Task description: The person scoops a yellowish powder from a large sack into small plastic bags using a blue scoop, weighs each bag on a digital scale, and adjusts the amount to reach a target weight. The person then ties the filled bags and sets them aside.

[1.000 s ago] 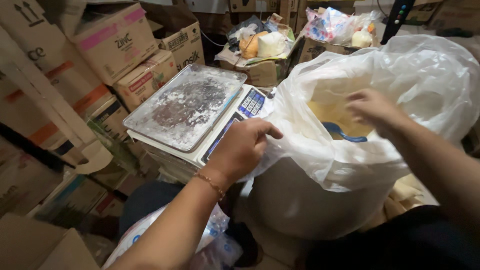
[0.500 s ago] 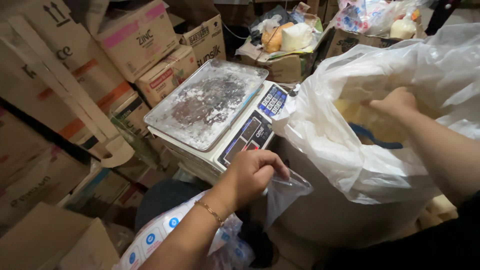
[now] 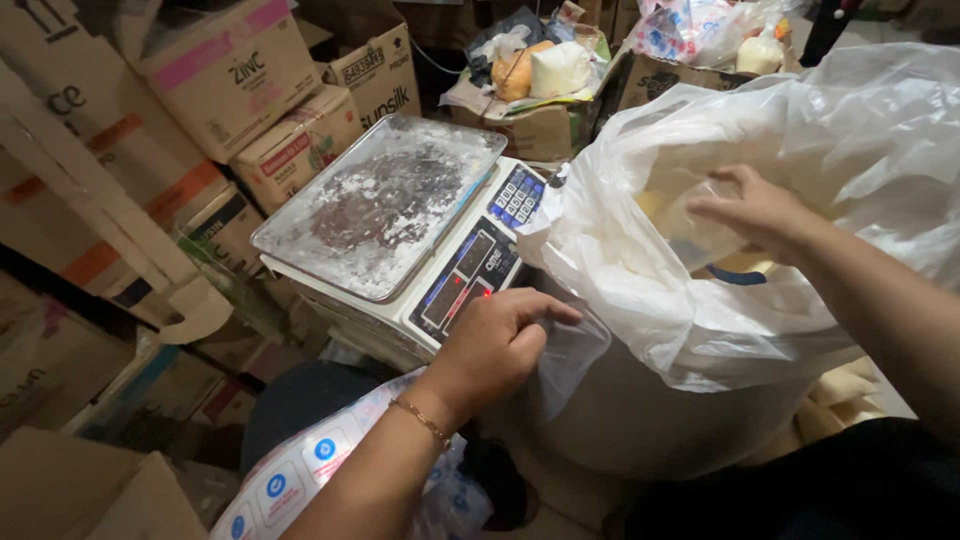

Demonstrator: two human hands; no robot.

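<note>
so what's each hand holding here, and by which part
The left hand pinches a small clear plastic bag at its top edge. The right hand is inside the big white bag; whether it grips anything cannot be told.

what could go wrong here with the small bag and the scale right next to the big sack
The left hand pinches a small clear bag by one edge only; it hangs limp, so anything put in could spill. The right hand is inside the big white sack, whose loose rim leans against the scale keypad and might press keys.
</note>
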